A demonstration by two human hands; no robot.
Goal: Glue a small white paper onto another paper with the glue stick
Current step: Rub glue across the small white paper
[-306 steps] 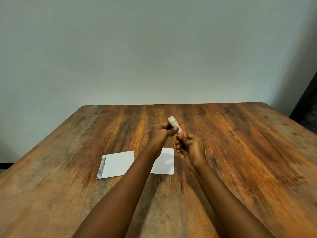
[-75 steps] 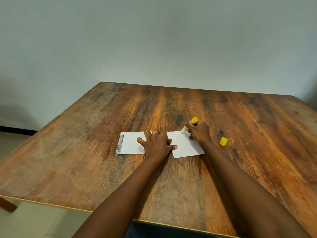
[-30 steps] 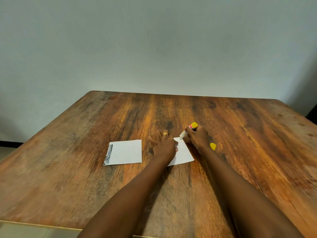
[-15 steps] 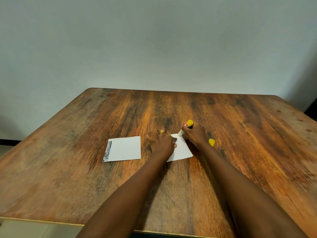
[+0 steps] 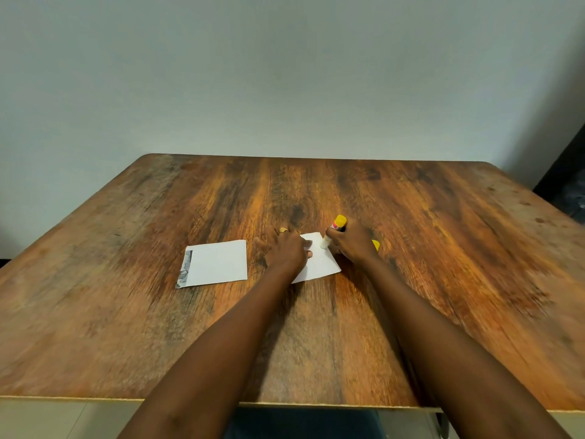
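Note:
A small white paper lies near the middle of the wooden table. My left hand rests flat on its left part, fingers spread, with a ring on one finger. My right hand grips the glue stick, tilted with its white tip down on the paper's far edge and its yellow end up. To the left lies another white paper with a grey printed strip on its left edge; nothing touches it. The yellow cap sits on the table just behind my right wrist, partly hidden.
The table's near edge runs across the bottom of the view, with floor below. A plain wall stands behind the far edge. A dark object shows at the far right beyond the table corner.
The glue stick's tip has slid a little along the small paper's far edge under my right hand. My left hand stays pressed on the paper. The view has shifted slightly.

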